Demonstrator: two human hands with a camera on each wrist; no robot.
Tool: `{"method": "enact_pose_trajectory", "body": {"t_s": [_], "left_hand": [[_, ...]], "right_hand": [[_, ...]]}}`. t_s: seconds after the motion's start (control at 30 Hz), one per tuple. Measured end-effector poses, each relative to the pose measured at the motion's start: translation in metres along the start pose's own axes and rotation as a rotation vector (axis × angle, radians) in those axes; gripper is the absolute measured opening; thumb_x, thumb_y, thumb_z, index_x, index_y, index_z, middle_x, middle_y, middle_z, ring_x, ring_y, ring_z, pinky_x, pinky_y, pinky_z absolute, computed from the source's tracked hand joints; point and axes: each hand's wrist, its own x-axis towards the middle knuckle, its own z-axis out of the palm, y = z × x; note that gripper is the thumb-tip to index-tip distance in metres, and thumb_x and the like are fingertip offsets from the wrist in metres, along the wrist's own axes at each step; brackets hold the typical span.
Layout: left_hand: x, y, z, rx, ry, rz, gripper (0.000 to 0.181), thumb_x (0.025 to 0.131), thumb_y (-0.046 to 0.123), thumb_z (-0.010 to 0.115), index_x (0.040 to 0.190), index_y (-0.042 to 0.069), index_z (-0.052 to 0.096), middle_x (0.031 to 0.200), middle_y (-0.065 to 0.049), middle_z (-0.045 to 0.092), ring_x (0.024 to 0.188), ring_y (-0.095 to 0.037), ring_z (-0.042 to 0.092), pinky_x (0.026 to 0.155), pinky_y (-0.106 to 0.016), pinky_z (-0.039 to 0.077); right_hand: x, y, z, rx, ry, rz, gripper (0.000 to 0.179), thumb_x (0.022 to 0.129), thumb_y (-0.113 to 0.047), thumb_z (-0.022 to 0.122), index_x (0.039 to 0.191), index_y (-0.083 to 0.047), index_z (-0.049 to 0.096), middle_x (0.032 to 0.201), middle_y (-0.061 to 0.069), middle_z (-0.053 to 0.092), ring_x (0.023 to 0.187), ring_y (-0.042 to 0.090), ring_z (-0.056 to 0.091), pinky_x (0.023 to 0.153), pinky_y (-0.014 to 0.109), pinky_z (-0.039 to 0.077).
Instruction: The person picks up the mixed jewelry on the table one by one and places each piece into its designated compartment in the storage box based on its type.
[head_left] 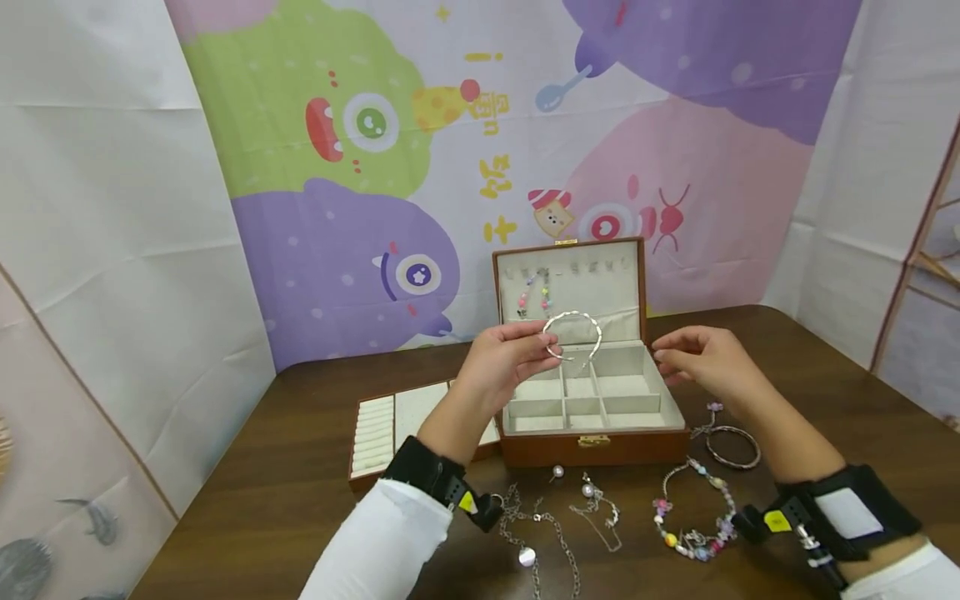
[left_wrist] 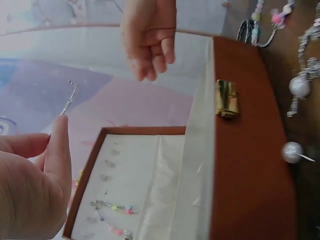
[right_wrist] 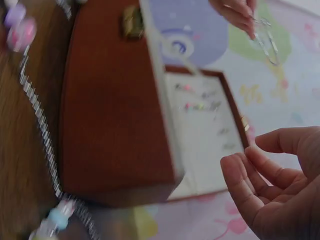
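Observation:
A silver open bangle (head_left: 598, 333) is pinched between the thumb and fingers of my left hand (head_left: 504, 362), held up before the raised lid of a brown jewelry box (head_left: 592, 450). In the left wrist view the bangle (left_wrist: 69, 102) appears nearly edge-on above the fingertips. My right hand (head_left: 705, 362) hovers by the box's right side, its fingers loosely bent; the right wrist view shows nothing between thumb and fingers (right_wrist: 235, 172). The box stands open, its divided compartments facing up. Beaded colorful strands (head_left: 545, 296) hang inside the lid.
Left of the box lies a tray (head_left: 372, 433) with ring rolls. In front are silver chains (head_left: 558, 533), a pearl piece (head_left: 557, 472), a fine chain with pearl (head_left: 588, 490) and a beaded necklace (head_left: 701, 552). Another bangle (head_left: 756, 454) rests at the right. A cartoon cloth (head_left: 517, 108) hangs behind.

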Motion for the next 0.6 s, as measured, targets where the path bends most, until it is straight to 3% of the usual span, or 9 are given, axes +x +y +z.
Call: {"method": "enact_pose_trajectory", "body": {"t_s": [0.3, 0.43, 0.6], "left_hand": [[0.064, 0.006, 0.041, 0.102, 0.023, -0.109, 0.031, 0.089, -0.009, 0.063, 0.119, -0.008, 0.064, 0.102, -0.021, 0.069, 0.074, -0.020, 0.068, 0.074, -0.033, 0.058], [0.086, -0.001, 0.045, 0.138, 0.024, -0.160, 0.034, 0.091, -0.010, 0.060, 0.124, -0.009, 0.061, 0.093, -0.017, 0.068, 0.073, -0.020, 0.067, 0.080, -0.036, 0.057], [0.113, -0.024, 0.044, 0.168, 0.101, -0.244, 0.031, 0.090, -0.013, 0.059, 0.120, -0.008, 0.062, 0.095, -0.018, 0.067, 0.078, -0.022, 0.067, 0.082, -0.035, 0.056]], "right_hand": [[0.008, 0.024, -0.010, -0.106, -0.005, 0.029, 0.030, 0.094, -0.006, 0.061, 0.113, 0.017, 0.059, 0.100, 0.022, 0.065, 0.082, 0.023, 0.066, 0.074, 0.037, 0.058], [0.011, 0.030, -0.010, -0.119, -0.028, 0.035, 0.030, 0.094, -0.006, 0.061, 0.112, 0.017, 0.059, 0.104, 0.025, 0.064, 0.082, 0.025, 0.067, 0.074, 0.037, 0.058], [0.012, 0.038, -0.010, -0.128, -0.053, 0.059, 0.032, 0.093, -0.007, 0.063, 0.113, 0.018, 0.059, 0.106, 0.025, 0.064, 0.084, 0.027, 0.067, 0.075, 0.041, 0.058]]}}
